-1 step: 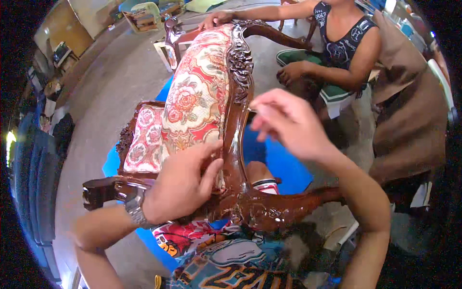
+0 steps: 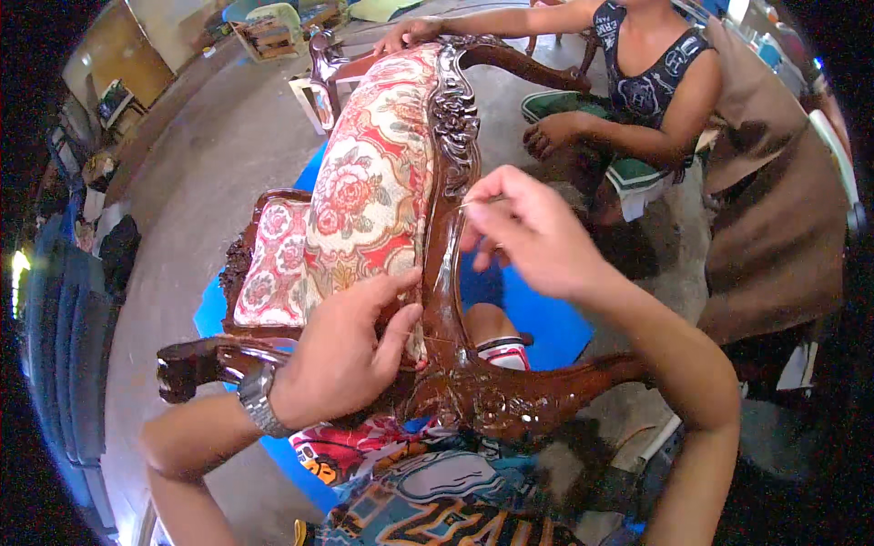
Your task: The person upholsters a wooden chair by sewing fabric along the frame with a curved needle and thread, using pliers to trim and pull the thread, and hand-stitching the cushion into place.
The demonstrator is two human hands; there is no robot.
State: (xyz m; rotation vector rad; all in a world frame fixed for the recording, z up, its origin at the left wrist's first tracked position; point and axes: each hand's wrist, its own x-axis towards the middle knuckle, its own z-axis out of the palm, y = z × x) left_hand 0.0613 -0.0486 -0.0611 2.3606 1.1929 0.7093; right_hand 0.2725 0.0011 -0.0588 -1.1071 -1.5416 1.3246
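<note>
Left hand (image 2: 339,357) on floral upholstery (image 2: 369,168)

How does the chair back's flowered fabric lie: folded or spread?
Spread: the fabric reaches the wooden frame, its rose pattern showing broadly.

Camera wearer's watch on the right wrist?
No, the silver wristwatch circles the wrist of the left hand, and that of the right hand is bare.

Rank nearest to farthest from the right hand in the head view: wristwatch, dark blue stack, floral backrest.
1. Floral backrest: just left of the right hand.
2. Wristwatch: lower left.
3. Dark blue stack: far left edge.
</note>
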